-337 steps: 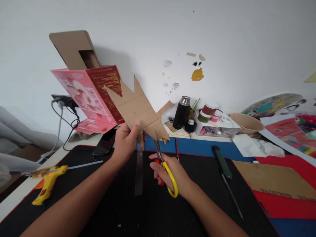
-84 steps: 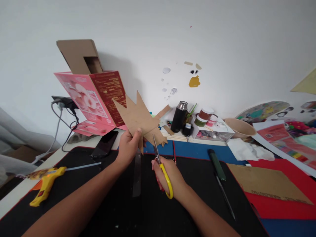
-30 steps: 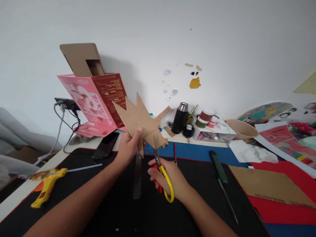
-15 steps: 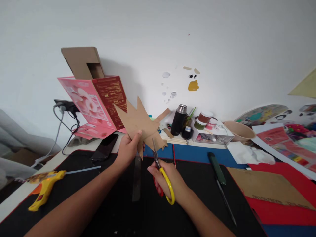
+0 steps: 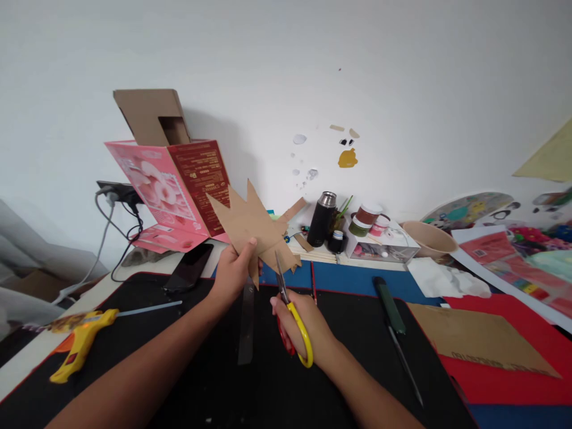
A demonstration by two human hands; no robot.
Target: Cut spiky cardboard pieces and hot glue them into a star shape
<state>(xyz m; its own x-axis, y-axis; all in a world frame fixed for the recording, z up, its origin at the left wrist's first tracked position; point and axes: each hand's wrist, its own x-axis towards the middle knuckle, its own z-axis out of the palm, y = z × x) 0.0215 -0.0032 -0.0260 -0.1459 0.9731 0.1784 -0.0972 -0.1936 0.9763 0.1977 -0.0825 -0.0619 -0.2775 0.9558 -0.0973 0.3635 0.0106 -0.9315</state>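
Observation:
My left hand [image 5: 236, 268] pinches a spiky piece of brown cardboard [image 5: 252, 220] along its lower left side, thumb on top. Pointed teeth stick up along the cardboard's upper edge. In my right hand [image 5: 308, 322] is a pair of scissors [image 5: 304, 339] with one yellow and one red handle loop. The blades point up and lie at the cardboard's lower right edge, close to my left hand. Whether the blades are fully closed is hard to make out. Under my hands a metal ruler [image 5: 245, 333] lies on the black mat [image 5: 201, 381].
A yellow glue gun [image 5: 80, 345] and a phone [image 5: 190, 268] lie to the left, before a pink box [image 5: 156, 190]. A black flask [image 5: 322, 220] and paint jars [image 5: 364, 217] stand at the back. On the right are a green-handled cutter [image 5: 389, 304] and a flat cardboard sheet [image 5: 478, 336].
The view has shifted slightly. The cardboard and scissors stay nearly where they were, with my hands holding them the same way.

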